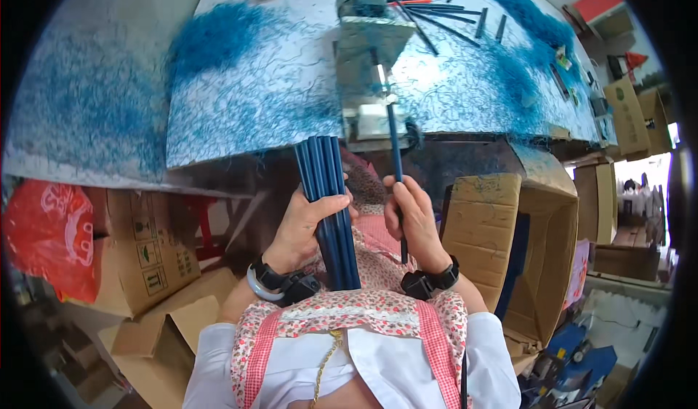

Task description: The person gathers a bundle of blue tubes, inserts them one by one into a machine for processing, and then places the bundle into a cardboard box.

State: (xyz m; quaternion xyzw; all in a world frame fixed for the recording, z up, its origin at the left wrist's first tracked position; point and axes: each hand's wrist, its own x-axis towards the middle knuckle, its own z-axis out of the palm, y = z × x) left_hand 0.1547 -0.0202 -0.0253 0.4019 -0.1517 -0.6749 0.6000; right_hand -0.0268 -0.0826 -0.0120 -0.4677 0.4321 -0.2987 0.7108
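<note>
L hand (302, 223) is wrapped round a bundle of dk blue rods (316, 169), far ends by the front edge of the desk (298, 13). R hand (413, 216) pinches a single rod (395, 140), far end at the machine (372, 42)'s shiny tip; can't tell if inserted. Blue shavings (218, 38) L, loose rods (443, 16) behind. Open cardboard box (542, 278) near R arm.

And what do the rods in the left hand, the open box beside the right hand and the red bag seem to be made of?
Rods: plastic or coated wood, hard to tell; dark blue and smooth, with a soft sheen.
Open box: cardboard, matt brown, with a creased, folded flap.
Red bag: probably thin plastic, slightly glossy, judging by its wrinkles.
</note>
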